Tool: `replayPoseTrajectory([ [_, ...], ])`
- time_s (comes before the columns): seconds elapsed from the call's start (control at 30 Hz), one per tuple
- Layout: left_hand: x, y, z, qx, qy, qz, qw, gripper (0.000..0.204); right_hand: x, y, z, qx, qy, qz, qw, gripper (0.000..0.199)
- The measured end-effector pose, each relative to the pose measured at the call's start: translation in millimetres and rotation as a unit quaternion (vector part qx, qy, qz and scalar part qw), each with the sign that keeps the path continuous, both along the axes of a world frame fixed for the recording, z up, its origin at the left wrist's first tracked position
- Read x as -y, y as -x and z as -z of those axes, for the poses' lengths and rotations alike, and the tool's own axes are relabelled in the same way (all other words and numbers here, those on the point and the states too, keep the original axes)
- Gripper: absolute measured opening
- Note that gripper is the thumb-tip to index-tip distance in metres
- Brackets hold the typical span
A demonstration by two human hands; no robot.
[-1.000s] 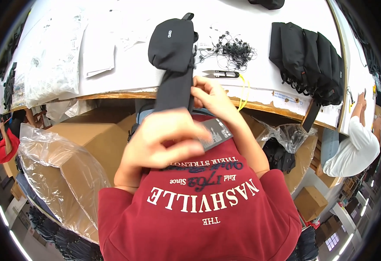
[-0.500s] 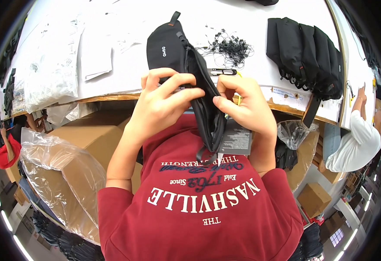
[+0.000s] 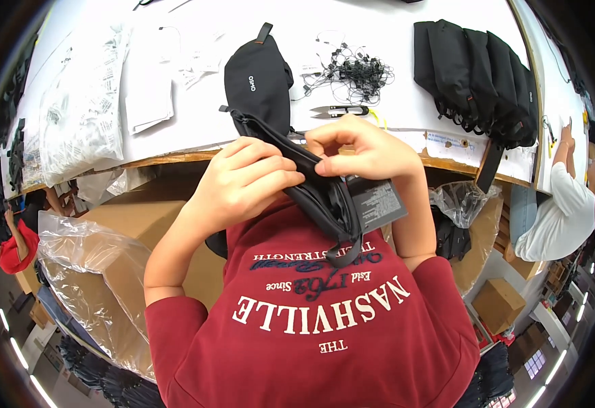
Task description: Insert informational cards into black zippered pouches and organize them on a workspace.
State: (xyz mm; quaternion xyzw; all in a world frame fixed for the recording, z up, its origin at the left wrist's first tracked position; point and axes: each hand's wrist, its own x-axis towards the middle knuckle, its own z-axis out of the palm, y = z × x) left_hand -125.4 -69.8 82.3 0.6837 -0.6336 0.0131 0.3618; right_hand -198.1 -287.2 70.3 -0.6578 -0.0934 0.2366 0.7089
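Between my hands, in front of my chest, is a black zippered pouch [image 3: 316, 204], its long mouth spread apart. My left hand [image 3: 243, 178] pinches the left edge of the opening. On the other side my right hand [image 3: 372, 153] grips the right edge, fingers curled and thumb at the rim. A dark grey hang tag [image 3: 379, 202] with small print sticks out to the right of the pouch. Just beyond, another black pouch [image 3: 256, 81] lies on the white table. Thread snips [image 3: 341, 111] with a yellow cord rest past my right hand.
A tangle of black cords [image 3: 360, 78] lies mid-table. Several black pouches [image 3: 474, 81] stand in a row at right. To the left are white cards [image 3: 149, 109] and a clear plastic bag [image 3: 83, 102]. Below stands a plastic-covered carton [image 3: 107, 272]. A co-worker [image 3: 559, 214] is at right.
The held pouch's far end has swung left and come down off the pouch on the table. My right hand has shifted slightly left, and the tag has turned.
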Motion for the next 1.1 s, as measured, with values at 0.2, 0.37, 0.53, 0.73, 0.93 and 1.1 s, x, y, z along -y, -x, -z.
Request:
replayPoseTrajectory([
  [0.2,-13,1,4,-0.052,-0.036,-0.033,0.997,0.028,3,-35,21,0.059,0.128,0.153,0.978,0.014],
  [0.37,-17,6,0,-0.352,-0.159,-0.093,0.918,0.020,32,-80,75,0.227,0.492,0.270,0.796,0.020],
  [0.53,-25,1,1,-0.452,-0.192,-0.147,0.859,0.020,34,-88,91,0.242,0.607,0.186,0.734,0.025],
  [0.73,-22,6,4,-0.446,-0.156,-0.165,0.866,0.013,37,-86,73,0.244,0.535,0.256,0.767,0.020],
  [0.93,-15,14,-2,-0.367,-0.152,-0.168,0.902,0.010,25,-60,-11,0.280,0.275,0.420,0.818,0.018],
  [1.1,-7,13,-3,-0.142,-0.143,-0.142,0.969,0.020,-18,-13,-43,0.295,0.255,0.264,0.882,0.011],
])
